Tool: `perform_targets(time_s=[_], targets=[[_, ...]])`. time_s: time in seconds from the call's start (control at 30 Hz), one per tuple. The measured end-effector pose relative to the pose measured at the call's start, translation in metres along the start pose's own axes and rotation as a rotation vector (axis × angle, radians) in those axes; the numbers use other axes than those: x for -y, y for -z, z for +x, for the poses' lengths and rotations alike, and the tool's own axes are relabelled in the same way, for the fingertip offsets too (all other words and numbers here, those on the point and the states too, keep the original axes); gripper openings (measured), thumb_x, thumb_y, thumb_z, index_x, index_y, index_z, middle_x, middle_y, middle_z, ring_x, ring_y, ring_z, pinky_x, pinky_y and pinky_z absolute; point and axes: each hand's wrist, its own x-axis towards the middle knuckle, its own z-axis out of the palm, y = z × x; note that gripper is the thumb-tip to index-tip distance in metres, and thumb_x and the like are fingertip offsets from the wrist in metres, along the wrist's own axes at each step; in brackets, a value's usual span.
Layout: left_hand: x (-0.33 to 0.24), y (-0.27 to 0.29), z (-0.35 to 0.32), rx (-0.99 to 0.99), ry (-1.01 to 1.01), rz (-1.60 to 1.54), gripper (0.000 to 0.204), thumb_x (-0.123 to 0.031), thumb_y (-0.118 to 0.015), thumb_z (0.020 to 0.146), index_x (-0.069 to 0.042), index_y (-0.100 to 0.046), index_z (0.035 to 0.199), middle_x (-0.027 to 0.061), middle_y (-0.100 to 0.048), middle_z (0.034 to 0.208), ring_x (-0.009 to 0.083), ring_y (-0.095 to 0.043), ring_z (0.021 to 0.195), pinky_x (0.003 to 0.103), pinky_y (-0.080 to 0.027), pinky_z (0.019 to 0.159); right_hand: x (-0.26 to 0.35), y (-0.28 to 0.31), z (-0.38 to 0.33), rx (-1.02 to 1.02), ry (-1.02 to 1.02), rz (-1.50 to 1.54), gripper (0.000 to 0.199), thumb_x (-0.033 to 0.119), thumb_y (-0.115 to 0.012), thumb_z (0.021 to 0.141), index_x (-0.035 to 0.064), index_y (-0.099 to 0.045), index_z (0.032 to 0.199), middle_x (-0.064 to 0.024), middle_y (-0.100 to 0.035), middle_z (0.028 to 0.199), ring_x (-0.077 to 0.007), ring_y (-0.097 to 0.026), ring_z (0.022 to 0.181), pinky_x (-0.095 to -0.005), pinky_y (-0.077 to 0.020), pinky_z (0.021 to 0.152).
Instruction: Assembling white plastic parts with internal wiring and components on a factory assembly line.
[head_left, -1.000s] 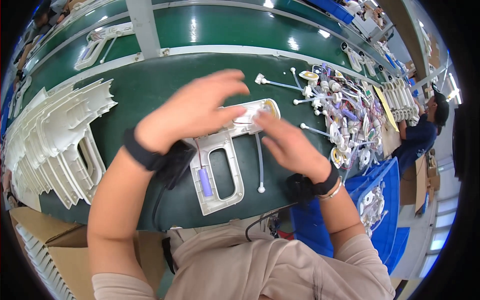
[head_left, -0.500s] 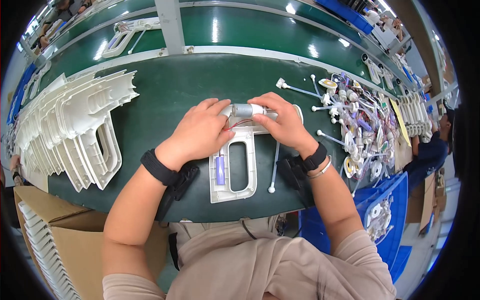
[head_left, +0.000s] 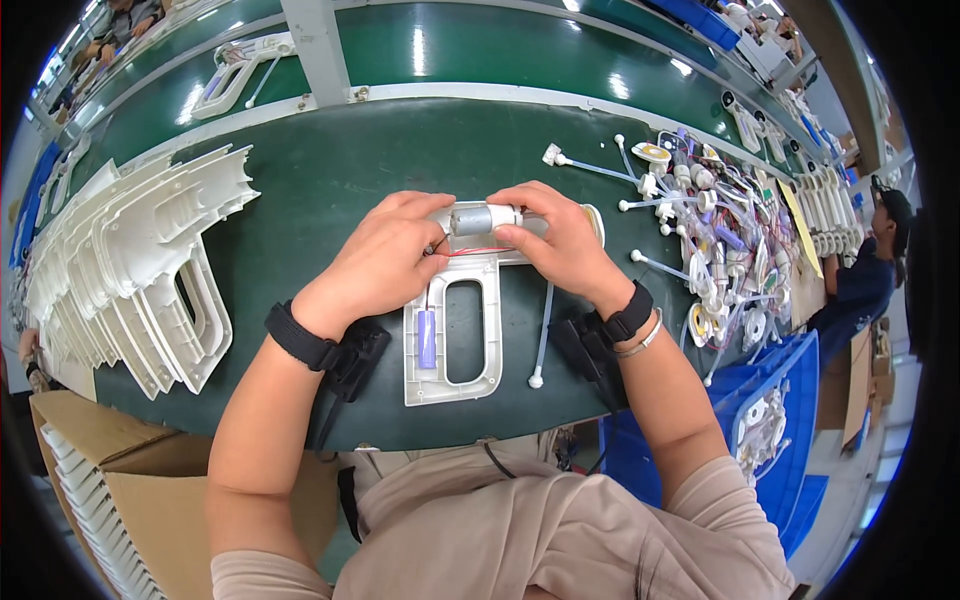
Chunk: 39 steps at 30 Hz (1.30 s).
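Note:
A white plastic handle shell (head_left: pixel 452 393) lies on the green table in front of me, its hollow side up. A silver cylindrical motor (head_left: pixel 471 221) with a white end sits along the top of the shell. My right hand (head_left: pixel 565 245) grips the motor's white end between thumb and fingers. At the other end, my left hand (head_left: pixel 380 255) has its fingers curled over the shell, with thumb and forefinger closed on thin wires (head_left: pixel 475 251); the fingertips are partly hidden. A purple battery cell (head_left: pixel 427 340) rests in the handle. Beside the shell hangs a thin translucent tube (head_left: pixel 541 340) with a white end.
Stacked white shells (head_left: pixel 150 270) stand at the left. A heap of wired parts and tubes (head_left: pixel 715 230) covers the right side. Below it is a blue bin (head_left: pixel 790 400); a cardboard box (head_left: pixel 190 490) stands at lower left. A co-worker (head_left: pixel 870 260) is at the far right.
The shell has shifted slightly left in view, as has the rest of the table. My left thumb has moved off the motor's side, and the red wires now run straighter along it.

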Motion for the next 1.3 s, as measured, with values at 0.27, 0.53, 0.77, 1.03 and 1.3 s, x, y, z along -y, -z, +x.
perform_targets(time_s=[0.27, 0.53, 0.77, 1.03, 1.3], targets=[[-0.02, 0.018, -0.031, -0.425, 0.318, -0.028, 0.031, -0.014, -0.066, 0.079, 0.0, -0.057, 0.106, 0.0169, -0.06, 0.102, 0.0294, -0.061, 0.09, 0.037, -0.048, 0.077, -0.004, -0.001, -0.004, -0.018, 0.052, -0.143, 0.027, 0.012, -0.067, 0.079, 0.0032, -0.062, 0.103, -0.0116, -0.061, 0.099, -0.0294, -0.055, 0.097, -0.0377, -0.0439, 0.085], [-0.019, -0.015, -0.03, -0.394, 0.333, 0.317, 0.022, -0.015, -0.06, 0.086, 0.002, -0.056, 0.099, 0.0131, -0.057, 0.07, 0.0325, -0.058, 0.06, 0.04, -0.047, 0.056, -0.003, -0.014, -0.006, -0.045, 0.153, -0.305, 0.026, 0.012, -0.069, 0.077, 0.0045, -0.06, 0.1, -0.0111, -0.059, 0.094, -0.0308, -0.054, 0.091, -0.0392, -0.0444, 0.08], [-0.034, -0.007, -0.019, -0.715, 0.06, 0.39, 0.018, -0.009, -0.059, 0.087, 0.002, -0.056, 0.101, 0.0101, -0.062, 0.077, 0.0214, -0.062, 0.059, 0.029, -0.048, 0.052, -0.005, -0.011, -0.007, -0.191, 0.116, -0.189, 0.027, 0.014, -0.065, 0.082, 0.0028, -0.056, 0.106, -0.0126, -0.058, 0.097, -0.0307, -0.056, 0.092, -0.0373, -0.045, 0.081], [-0.058, 0.026, 0.008, -0.673, -0.057, -0.286, 0.022, -0.014, -0.05, 0.096, 0.005, -0.056, 0.107, 0.0083, -0.065, 0.09, 0.0131, -0.065, 0.072, 0.023, -0.049, 0.063, 0.007, 0.02, -0.002, -0.303, -0.002, 0.528, 0.029, 0.017, -0.054, 0.094, -0.0029, -0.049, 0.115, -0.0096, -0.057, 0.104, -0.0139, -0.062, 0.088, -0.0268, -0.0485, 0.078], [-0.071, 0.027, 0.062, -0.575, 0.044, -0.801, 0.032, -0.029, -0.046, 0.098, 0.001, -0.05, 0.108, 0.0094, -0.062, 0.093, 0.0171, -0.066, 0.075, 0.027, -0.054, 0.067, 0.007, 0.034, 0.002, -0.318, -0.129, 1.158, 0.034, 0.027, -0.049, 0.097, -0.0014, -0.047, 0.115, -0.0077, -0.057, 0.103, -0.0159, -0.061, 0.084, -0.0315, -0.0514, 0.077]])
